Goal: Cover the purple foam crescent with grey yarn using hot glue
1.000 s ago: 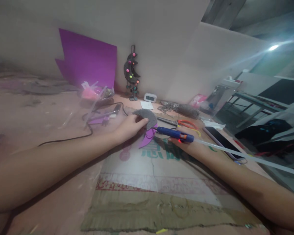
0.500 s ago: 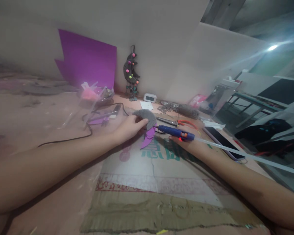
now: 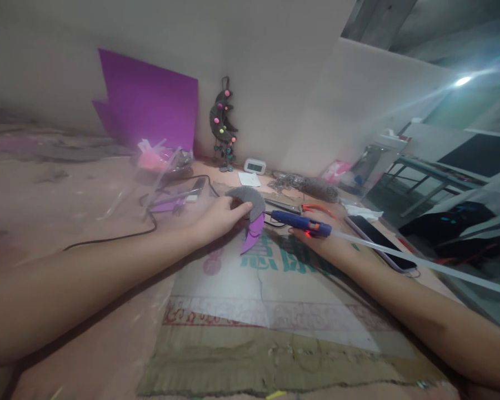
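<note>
My left hand (image 3: 229, 214) pinches a grey crescent moon (image 3: 252, 199) between thumb and fingers, above the printed cardboard. A purple crescent piece (image 3: 254, 232) shows along the lower part of the grey one and tapers to a point. My right hand (image 3: 306, 236) is closed round a blue glue gun (image 3: 300, 221) with a small red light lit. The gun's nozzle points left, close beside the crescent's right edge; I cannot tell if they touch. A long pale glue stick (image 3: 400, 257) sticks out of the gun's back end.
Cardboard (image 3: 233, 361) lies under my hands. Behind stand a decorated moon hanging (image 3: 223, 119), a purple sheet (image 3: 150, 100) and a white digital clock (image 3: 255, 166). Red-handled pliers (image 3: 316, 209) and a phone (image 3: 381, 243) lie to the right. A black cord (image 3: 116, 241) crosses the left side.
The glue gun has shifted very slightly to the right. The crescent has tilted a little in my left hand, its purple tip moving slightly right.
</note>
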### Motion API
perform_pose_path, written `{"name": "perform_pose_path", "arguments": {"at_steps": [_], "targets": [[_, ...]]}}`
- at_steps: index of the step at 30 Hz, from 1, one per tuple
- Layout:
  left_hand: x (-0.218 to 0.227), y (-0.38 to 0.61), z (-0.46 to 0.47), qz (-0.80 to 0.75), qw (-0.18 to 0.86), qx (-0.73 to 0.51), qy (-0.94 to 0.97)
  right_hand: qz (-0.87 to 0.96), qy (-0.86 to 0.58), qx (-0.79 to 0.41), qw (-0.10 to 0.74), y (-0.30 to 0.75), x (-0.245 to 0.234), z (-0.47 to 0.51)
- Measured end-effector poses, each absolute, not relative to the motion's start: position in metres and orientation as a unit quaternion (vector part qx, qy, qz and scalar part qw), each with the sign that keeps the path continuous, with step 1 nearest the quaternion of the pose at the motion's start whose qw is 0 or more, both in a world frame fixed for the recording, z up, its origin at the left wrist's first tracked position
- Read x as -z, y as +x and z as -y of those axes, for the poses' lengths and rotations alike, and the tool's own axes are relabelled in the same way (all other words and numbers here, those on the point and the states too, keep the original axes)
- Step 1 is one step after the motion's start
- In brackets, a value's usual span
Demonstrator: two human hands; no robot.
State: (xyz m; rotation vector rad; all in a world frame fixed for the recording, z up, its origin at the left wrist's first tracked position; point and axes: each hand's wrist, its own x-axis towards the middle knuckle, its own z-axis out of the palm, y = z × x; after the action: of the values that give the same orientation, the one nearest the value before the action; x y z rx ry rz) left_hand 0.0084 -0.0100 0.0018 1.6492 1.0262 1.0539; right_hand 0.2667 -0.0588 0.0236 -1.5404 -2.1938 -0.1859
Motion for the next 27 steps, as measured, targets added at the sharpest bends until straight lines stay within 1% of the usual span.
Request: {"name": "perform_pose_path", "arguments": {"at_steps": [4,13,21,27], "targets": [[-0.0001,0.0069,0.0072,-0.407,0.431,-0.404,0.697,0.792,-0.568,0.054,0.219,0.268,-0.0226,0.057],[-0.0014,0.0062,0.0071,-0.41,0.409,-0.392,0.715,0.783,-0.576,0.034,0.233,0.2672,-0.0252,0.058],[-0.0037,0.0063,0.01,-0.4,0.409,-0.393,0.72,0.775,-0.584,0.032,0.24,0.2653,-0.0266,0.0575],[-0.0027,0.0064,0.009,-0.406,0.408,-0.387,0.72,0.752,-0.582,-0.02,0.309,0.2667,-0.0191,0.0521]]}}
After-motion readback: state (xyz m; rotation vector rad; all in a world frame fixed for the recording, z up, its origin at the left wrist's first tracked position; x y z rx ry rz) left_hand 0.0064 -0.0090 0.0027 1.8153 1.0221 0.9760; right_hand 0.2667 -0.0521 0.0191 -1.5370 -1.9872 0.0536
